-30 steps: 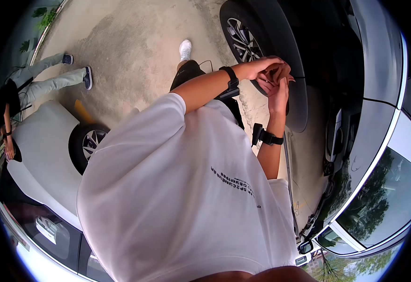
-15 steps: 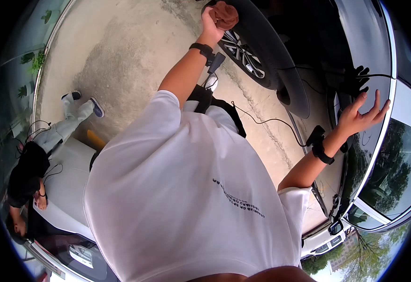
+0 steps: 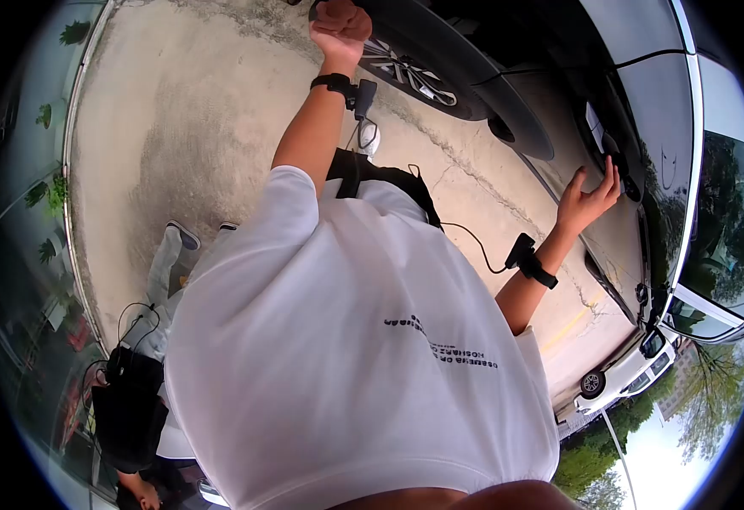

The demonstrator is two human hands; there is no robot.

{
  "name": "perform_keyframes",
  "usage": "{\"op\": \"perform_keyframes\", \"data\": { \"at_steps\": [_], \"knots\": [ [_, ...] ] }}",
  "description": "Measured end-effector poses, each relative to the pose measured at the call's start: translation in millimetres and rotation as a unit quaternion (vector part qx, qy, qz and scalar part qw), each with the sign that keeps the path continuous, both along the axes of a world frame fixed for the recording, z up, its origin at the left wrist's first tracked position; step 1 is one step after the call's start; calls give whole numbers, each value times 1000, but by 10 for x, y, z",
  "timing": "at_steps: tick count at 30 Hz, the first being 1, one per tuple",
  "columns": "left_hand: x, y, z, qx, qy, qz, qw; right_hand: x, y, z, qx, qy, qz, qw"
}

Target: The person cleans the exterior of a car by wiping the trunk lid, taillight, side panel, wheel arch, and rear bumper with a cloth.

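Observation:
My left hand [image 3: 340, 32] is closed around a bunched brown cloth [image 3: 335, 12] at the top edge of the view, near the tyre of a dark car's wheel [image 3: 414, 76]. Part of the cloth is cut off or hidden by the fingers. On the right, my right hand [image 3: 589, 200] is held out with its fingers apart and nothing in it. The dark car's side [image 3: 674, 161] lies just beyond that hand; I cannot tell whether they touch. Each wrist wears a black strap with a small device, and a cable [image 3: 474, 242] runs to the right one.
A person in a black top [image 3: 125, 416] and light trousers is at the lower left, beside a glass front [image 3: 28, 229] with plants behind it. A white car [image 3: 631, 374] is parked at the lower right. Concrete ground [image 3: 210, 110] spreads between the glass and the dark car.
My right hand has come down and left, away from the car's window trim. My left hand with the cloth shows farther up and left. The view has turned, and the other person appears lower.

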State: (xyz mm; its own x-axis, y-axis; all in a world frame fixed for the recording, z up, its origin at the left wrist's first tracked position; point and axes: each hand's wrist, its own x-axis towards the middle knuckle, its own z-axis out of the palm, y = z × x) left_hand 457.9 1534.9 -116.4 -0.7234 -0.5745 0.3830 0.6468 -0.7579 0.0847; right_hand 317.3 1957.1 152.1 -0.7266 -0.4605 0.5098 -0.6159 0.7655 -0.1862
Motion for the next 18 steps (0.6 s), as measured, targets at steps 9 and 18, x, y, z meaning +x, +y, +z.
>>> {"op": "perform_keyframes", "data": {
  "at_steps": [9, 18],
  "knots": [
    [-185, 1059, 50, 125, -424, 178, 879, 511, -686, -352, -66, -77, 53, 993],
    [-61, 1383, 514, 41, -509, 33, 859, 925, -1436, -1503, 5, -468, 296, 833]
  ]
}}
